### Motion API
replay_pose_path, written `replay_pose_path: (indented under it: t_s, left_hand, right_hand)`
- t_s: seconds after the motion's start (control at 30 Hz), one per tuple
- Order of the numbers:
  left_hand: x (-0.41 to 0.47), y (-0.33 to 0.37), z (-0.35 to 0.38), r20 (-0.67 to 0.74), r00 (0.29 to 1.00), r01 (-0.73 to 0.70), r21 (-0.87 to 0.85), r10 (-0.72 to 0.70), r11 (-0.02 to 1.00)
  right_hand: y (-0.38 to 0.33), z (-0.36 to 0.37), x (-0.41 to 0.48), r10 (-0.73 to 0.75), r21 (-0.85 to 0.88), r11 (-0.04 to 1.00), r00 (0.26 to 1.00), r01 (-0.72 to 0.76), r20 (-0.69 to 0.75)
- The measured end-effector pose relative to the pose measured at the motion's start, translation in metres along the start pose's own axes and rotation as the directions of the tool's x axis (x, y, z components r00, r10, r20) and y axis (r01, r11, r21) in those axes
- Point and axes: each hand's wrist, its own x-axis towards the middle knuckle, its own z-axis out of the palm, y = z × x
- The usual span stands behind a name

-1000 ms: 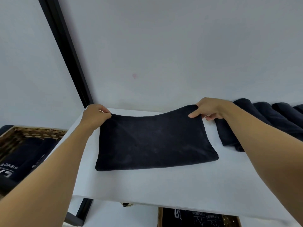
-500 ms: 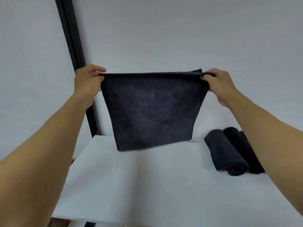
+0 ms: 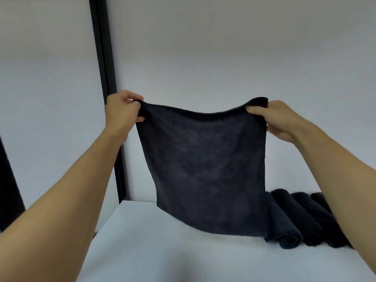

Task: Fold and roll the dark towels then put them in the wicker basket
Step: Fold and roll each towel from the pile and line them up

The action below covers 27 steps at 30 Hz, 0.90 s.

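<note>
A dark towel [image 3: 205,165] hangs in the air above the white table [image 3: 162,251], its top edge sagging a little between my hands. My left hand [image 3: 122,107] pinches the towel's top left corner. My right hand [image 3: 274,119] pinches the top right corner. The towel's lower edge hangs just above the table top. Three rolled dark towels [image 3: 289,226] lie side by side on the table at the right, partly hidden by my right forearm and the hanging towel. The wicker basket is out of view.
A black vertical post [image 3: 105,98] runs down the pale wall to the table's far left corner. A dark strip [image 3: 8,190] shows at the left edge of the view.
The towel was lifted off the table by its far corners and now hangs in the air. Since half a second ago my hands have come lower and the top edge has slackened.
</note>
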Motion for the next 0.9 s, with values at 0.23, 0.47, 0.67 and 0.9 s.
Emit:
replay_pose_path:
  t_s: [0.23,0.47,0.67,0.9]
  left_hand:
    - [0.001,-0.042,0.006,0.054,0.967,0.244,0.098,-0.250,0.965]
    - [-0.022,-0.015,0.002,-0.034,0.996,0.074,-0.087,-0.077,0.993]
    - [-0.110,-0.063,-0.033,0.245,0.961,0.123,0.025,-0.125,0.992]
    - [-0.188,-0.150,-0.076,0.689,0.374,0.411,0.477,-0.621,0.777]
  right_hand:
    - [0.048,0.004,0.003,0.089,-0.034,0.995,0.994,-0.091,-0.057]
    - [0.038,-0.003,-0.012,-0.081,0.131,0.986,0.986,0.101,-0.144]
    - [0.101,-0.004,-0.083,0.090,0.034,0.995,0.985,-0.096,0.147]
    - [0.186,0.006,-0.145,0.539,-0.523,0.815,0.658,-0.250,0.526]
